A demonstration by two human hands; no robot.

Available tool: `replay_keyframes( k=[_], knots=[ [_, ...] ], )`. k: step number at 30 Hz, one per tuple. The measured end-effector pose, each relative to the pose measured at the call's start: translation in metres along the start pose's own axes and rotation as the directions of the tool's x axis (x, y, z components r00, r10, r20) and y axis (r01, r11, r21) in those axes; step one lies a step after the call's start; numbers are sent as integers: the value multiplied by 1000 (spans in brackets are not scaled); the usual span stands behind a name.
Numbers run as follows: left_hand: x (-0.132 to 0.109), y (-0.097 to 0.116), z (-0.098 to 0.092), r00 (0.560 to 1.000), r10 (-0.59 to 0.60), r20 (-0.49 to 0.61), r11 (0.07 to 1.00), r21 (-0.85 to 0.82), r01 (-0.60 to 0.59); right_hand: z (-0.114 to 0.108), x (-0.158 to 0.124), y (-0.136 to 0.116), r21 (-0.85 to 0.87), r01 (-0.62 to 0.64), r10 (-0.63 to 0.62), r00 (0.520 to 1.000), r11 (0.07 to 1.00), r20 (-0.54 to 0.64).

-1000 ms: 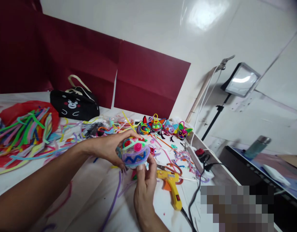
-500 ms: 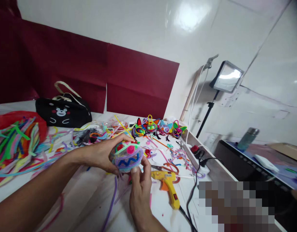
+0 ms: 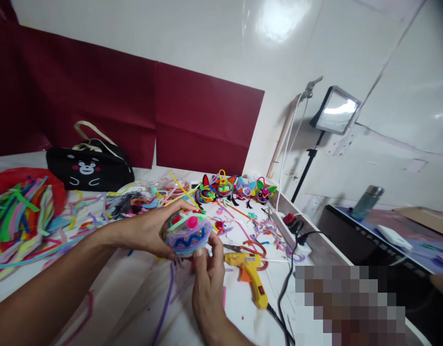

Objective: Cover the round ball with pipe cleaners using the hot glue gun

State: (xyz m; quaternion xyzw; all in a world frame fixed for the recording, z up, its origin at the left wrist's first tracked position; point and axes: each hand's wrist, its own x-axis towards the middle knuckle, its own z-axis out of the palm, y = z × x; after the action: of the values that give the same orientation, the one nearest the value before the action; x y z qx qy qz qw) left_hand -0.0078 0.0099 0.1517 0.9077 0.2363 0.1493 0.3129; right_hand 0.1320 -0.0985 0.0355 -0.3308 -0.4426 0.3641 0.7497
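I'm seeing the left hand (image 3: 152,233) gripping a decorated ball (image 3: 189,236) over the table (image 3: 134,293); the right hand (image 3: 208,281) is pinching its lower edge; a glue gun (image 3: 256,278) is lying just beside, pointing towards that hand, so a careless swing could be risking burns if it's hot.
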Motion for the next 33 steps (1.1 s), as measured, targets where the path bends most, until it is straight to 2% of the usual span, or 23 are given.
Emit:
replay_keyframes(
  k=[5, 24, 33],
  knots=[
    [0, 5, 0, 998, -52, 19, 999, -3, 52, 0, 0, 1, 11, 8, -8, 1000, 1000, -3],
    [1, 4, 2, 1000, -24, 20, 998, -50, 25, 1, 1, 2, 24, 18, -18, 1000, 1000, -10],
    [1, 4, 2, 1000, 0, 14, 998, -69, 1, 1, 1, 1, -21, -4, 3, 1000, 1000, -21]
  ],
)
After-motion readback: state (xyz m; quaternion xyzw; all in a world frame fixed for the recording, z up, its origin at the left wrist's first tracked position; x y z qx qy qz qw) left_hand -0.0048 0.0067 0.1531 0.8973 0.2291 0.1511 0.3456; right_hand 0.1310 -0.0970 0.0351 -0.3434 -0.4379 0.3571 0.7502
